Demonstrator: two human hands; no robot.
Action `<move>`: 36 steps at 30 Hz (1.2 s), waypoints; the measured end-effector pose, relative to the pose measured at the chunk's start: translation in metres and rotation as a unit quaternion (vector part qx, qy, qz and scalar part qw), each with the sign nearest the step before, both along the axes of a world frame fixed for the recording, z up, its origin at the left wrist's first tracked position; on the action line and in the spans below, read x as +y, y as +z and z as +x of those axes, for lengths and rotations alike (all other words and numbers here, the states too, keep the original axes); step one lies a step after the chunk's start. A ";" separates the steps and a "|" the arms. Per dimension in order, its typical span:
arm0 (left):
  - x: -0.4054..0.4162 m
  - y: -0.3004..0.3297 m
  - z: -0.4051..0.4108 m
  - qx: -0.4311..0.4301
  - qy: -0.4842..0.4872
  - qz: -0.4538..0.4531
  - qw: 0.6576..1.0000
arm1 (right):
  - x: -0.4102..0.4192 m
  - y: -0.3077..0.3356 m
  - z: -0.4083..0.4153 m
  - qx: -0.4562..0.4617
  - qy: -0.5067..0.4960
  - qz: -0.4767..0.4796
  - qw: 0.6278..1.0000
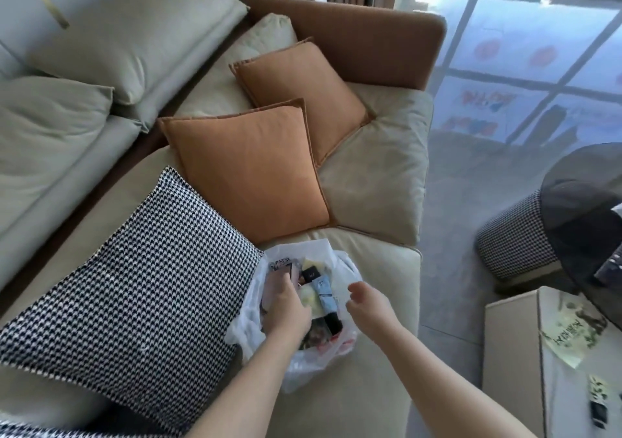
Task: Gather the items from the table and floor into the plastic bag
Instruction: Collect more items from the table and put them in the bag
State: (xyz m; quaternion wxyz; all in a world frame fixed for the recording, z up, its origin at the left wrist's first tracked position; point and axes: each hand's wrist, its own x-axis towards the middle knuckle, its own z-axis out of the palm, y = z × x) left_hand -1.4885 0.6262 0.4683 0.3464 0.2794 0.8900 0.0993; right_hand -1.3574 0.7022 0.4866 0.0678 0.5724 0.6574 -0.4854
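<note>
A thin white plastic bag [319, 360] sits open on the beige sofa seat [370, 387]. Inside it lie several small items, among them a light blue tube [324, 294], a black packet [309, 274] and a yellowish piece [311, 298]. My left hand [289, 306] reaches into the bag's mouth, its fingers curled round a pinkish flat packet [274, 288] at the bag's left side. My right hand [367, 303] hovers just over the bag's right rim, fingers loosely curled and holding nothing.
A houndstooth cushion [134, 286] leans against the bag's left side, with two orange cushions [249, 168] behind. At right stand a cardboard box [511, 353] with a printed leaflet [572, 333] and a small dark item [599, 414], a dark round glass table [589, 202] and a houndstooth stool [511, 239].
</note>
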 end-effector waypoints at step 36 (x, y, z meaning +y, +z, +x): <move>-0.084 0.211 0.479 0.148 -0.553 0.093 0.815 | -0.207 0.204 0.492 -0.266 -0.086 0.287 0.916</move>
